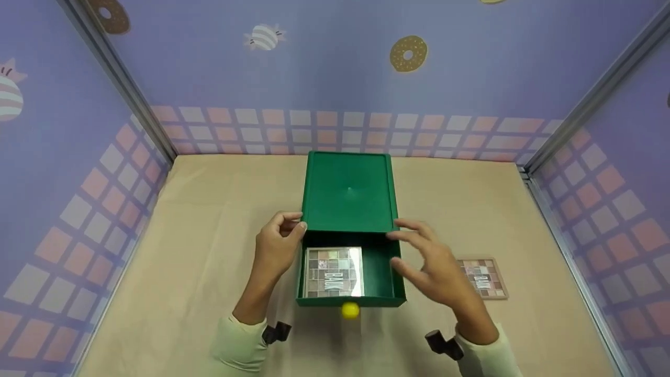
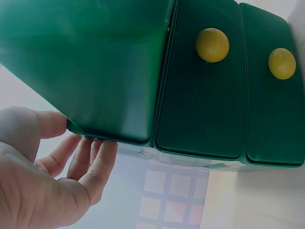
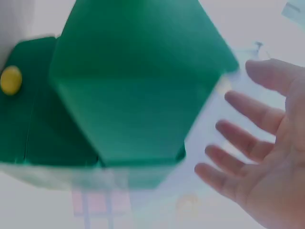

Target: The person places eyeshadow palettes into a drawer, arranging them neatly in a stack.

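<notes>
Left grip (image 1: 277, 243) grasping cabinet (image 1: 348, 196) edge, right grip (image 1: 434, 267) released, free drawer (image 1: 379, 273) space beside palette (image 1: 330, 269)

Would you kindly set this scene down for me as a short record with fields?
Container: green drawer unit
Top drawer: pulled open, yellow knob in front
Drawer contents: palette, at the left
On the table: second palette, right of the unit
Left hand: grips the unit's front left corner
Right hand: beside the drawer, holding nothing

Rear of drawer (image 1: 324, 302) hidden inside cabinet (image 1: 348, 199); yellow knob (image 1: 350, 310) blurred.
</notes>
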